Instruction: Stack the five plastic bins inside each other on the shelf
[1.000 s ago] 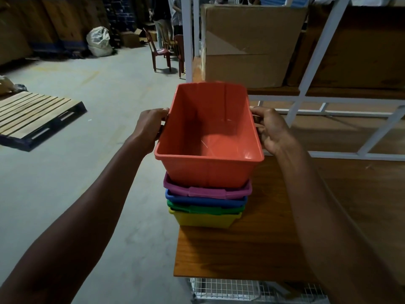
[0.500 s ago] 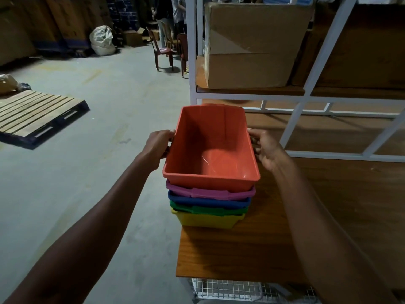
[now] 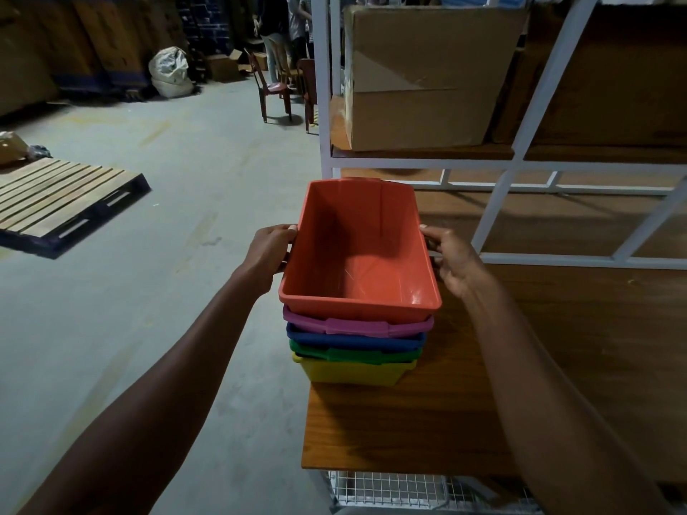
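your left hand [image 3: 270, 254] and right hand [image 3: 451, 260] grip the orange bin's [image 3: 358, 254] long rims, nested atop four bins on the shelf [image 3: 409, 433]; judged light, stiff, slick plastic.

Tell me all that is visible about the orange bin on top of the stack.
The orange bin is an open, empty rectangular tub of smooth, glossy plastic with a rolled rim and walls tapering to a flat floor. It sits upright, nested in the purple bin, top of the coloured stack on the wooden shelf near its left edge. The left hand grips its left rim and the right hand its right rim.
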`<state>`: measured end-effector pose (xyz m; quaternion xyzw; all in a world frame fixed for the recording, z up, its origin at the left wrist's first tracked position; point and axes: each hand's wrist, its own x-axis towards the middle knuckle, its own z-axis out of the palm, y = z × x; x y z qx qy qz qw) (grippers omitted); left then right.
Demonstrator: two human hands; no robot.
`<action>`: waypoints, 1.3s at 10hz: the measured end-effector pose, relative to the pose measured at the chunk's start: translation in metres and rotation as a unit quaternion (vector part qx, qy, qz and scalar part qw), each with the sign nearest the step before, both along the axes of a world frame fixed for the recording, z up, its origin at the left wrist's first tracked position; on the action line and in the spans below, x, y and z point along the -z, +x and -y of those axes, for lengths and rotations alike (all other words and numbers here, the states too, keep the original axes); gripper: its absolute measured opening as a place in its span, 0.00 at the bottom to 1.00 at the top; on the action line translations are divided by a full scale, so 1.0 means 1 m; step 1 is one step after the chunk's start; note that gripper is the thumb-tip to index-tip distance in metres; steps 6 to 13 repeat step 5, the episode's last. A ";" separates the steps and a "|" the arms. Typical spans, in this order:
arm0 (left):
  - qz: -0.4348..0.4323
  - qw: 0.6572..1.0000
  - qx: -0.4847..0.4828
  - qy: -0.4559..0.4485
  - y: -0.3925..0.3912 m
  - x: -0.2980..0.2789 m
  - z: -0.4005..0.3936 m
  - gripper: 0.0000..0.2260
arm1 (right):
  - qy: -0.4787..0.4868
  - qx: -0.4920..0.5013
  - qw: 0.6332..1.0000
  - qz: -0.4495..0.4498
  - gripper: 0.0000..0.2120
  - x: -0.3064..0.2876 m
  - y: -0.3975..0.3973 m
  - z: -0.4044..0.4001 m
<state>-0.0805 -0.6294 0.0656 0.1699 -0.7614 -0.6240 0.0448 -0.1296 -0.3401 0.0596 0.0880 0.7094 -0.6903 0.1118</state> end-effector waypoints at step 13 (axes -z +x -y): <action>-0.105 0.975 -0.056 -0.190 -0.007 -0.005 -0.009 0.19 | 0.110 0.009 0.993 -0.044 0.17 -0.011 0.011 -0.007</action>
